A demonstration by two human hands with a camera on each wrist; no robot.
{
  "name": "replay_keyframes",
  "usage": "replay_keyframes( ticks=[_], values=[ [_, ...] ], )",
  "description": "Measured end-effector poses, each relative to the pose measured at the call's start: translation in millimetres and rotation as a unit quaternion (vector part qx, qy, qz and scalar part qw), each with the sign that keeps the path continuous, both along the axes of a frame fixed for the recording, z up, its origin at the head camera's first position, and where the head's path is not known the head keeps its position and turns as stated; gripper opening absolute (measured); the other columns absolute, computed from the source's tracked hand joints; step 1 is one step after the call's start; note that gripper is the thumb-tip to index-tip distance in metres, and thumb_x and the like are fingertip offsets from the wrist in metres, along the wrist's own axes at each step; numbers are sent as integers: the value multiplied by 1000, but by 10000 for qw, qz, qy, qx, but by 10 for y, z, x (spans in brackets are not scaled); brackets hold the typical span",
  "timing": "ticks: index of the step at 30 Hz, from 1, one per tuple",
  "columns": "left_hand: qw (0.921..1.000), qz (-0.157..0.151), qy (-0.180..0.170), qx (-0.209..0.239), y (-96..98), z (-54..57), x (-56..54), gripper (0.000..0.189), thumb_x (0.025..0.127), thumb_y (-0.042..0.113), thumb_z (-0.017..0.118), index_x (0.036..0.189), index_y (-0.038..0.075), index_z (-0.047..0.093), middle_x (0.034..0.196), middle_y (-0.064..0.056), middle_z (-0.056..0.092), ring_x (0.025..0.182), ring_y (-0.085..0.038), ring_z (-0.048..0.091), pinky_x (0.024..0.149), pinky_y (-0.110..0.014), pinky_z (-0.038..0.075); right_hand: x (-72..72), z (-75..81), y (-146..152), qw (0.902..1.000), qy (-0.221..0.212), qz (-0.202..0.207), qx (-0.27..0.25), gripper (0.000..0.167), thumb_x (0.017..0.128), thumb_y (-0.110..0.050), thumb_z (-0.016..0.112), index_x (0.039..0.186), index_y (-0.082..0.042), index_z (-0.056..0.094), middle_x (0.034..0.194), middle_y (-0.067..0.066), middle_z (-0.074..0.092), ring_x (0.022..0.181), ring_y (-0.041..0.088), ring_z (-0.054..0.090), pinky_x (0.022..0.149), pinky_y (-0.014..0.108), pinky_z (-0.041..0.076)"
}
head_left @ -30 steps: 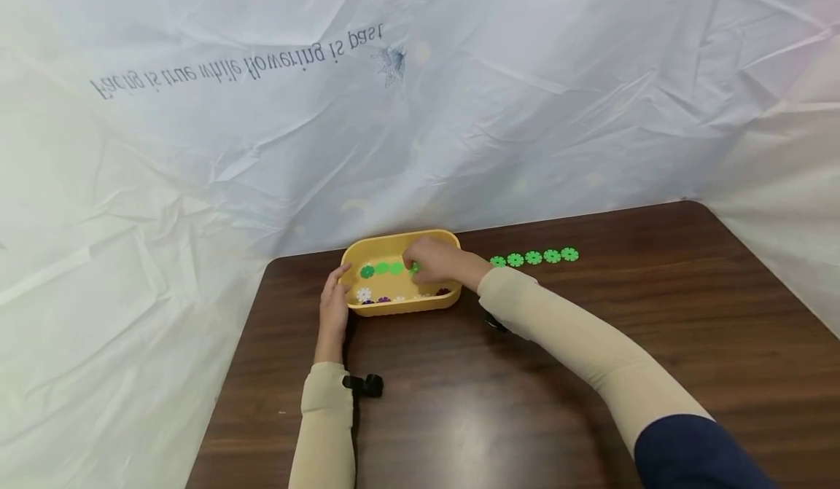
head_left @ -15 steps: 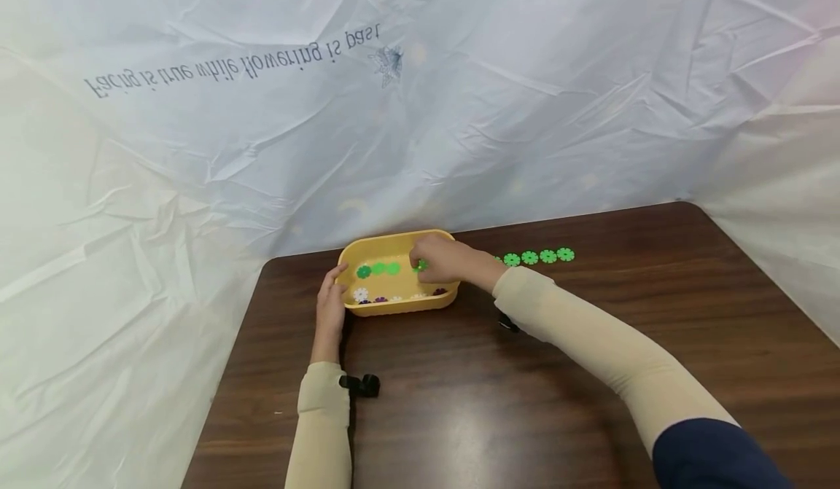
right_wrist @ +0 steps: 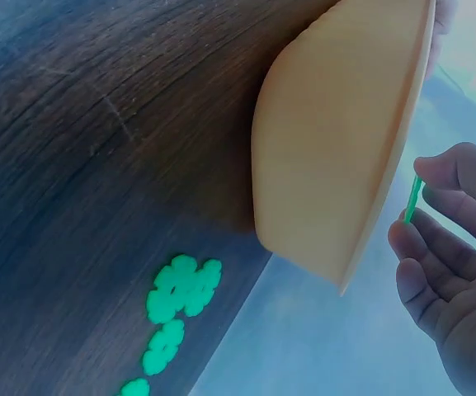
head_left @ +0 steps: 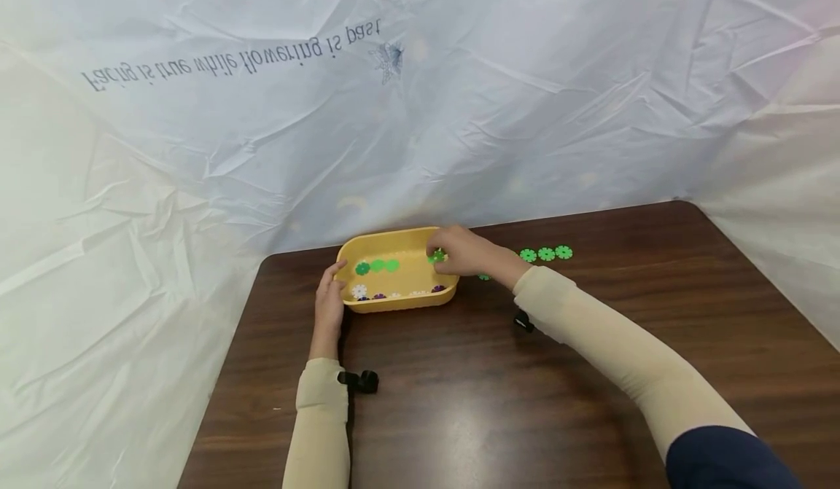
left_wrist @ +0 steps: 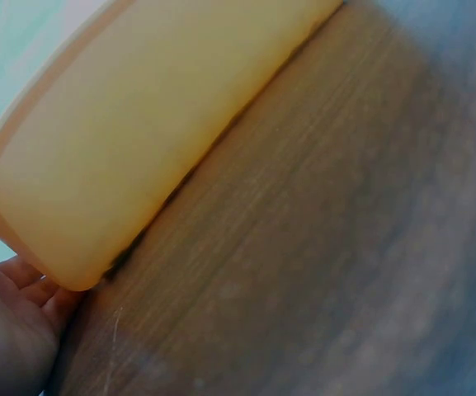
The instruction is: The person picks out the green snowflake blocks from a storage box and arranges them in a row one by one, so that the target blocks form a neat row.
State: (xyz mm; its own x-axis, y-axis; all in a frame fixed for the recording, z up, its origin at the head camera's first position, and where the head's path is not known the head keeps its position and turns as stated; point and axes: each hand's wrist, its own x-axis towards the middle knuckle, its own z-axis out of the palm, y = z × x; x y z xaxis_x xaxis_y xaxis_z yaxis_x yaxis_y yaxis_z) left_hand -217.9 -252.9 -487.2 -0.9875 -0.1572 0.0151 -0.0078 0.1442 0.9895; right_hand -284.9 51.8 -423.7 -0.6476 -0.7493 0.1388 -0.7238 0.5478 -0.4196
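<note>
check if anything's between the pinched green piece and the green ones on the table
Just the right wall of the yellow tray; the right hand pinches the green piece above it. Nothing else visible blocks the way to the green row on the table.

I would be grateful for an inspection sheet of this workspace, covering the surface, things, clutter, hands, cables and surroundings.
Surface: dark wood-grain table, with a thin pale mark.
Job's things: yellow tray holding three green flower pieces, with white pieces and purple pieces along its near side; more green pieces on the table to its right, partly hidden.
Clutter: nothing seen.
Left hand: holds the tray's left end, fingertips over the rim.
Right hand: pinches a green piece near the tray's right end.
Cables: nothing seen.
Surroundings: white sheet behind the table, with flipped printed lettering.
</note>
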Motion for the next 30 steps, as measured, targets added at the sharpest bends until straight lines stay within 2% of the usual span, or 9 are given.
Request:
replay_keyframes(
  ticks=[7,14,17,24,27,30],
  values=[
    [10000,13,-45,27,-5,-12,5,53,101,3,38,153,1,53,167,-18,36,150,-34,33,118,-49,28,7,-16,199,9995,-59,-222,-209,21,96,-8,71,114,-1,77,111,12,72,94,27,66,83,44,55],
    [10000,8,-30,-9,8,7,5,54,101,3,37,153,0,52,167,-17,36,150,-33,34,118,-49,29,10,-73,472,9972,-166,-577,-435,18,95,-10,73,110,-2,79,103,8,72,86,20,65,77,40,56],
    [10000,-5,-27,-70,2,-9,-10,54,101,3,37,153,0,51,168,-18,35,152,-34,32,119,-50,28,34,-102,566,9968,-152,-654,-429,16,95,-9,75,108,-4,80,103,8,72,87,21,66,77,41,57],
    [10000,51,-58,0,-94,-302,-189,55,103,6,36,155,6,52,169,-13,33,154,-32,29,121,-51,25,92,-222,756,9953,-287,-867,-323,17,95,-8,75,109,-2,80,108,11,73,97,30,69,82,46,58],
    [9999,119,12,33,-109,-370,-206,54,103,8,36,154,9,53,169,-10,34,153,-30,30,121,-50,24,114,-287,828,9951,-312,-906,-262,17,94,-7,74,109,-1,80,109,12,72,96,29,68,81,46,58],
    [9998,161,78,-20,-112,-391,-203,54,102,9,37,153,11,55,168,-10,36,153,-29,31,121,-51,25,137,-344,900,9947,-284,-944,-277,17,92,-5,75,108,-1,79,109,13,69,88,25,65,77,43,56]
  ],
)
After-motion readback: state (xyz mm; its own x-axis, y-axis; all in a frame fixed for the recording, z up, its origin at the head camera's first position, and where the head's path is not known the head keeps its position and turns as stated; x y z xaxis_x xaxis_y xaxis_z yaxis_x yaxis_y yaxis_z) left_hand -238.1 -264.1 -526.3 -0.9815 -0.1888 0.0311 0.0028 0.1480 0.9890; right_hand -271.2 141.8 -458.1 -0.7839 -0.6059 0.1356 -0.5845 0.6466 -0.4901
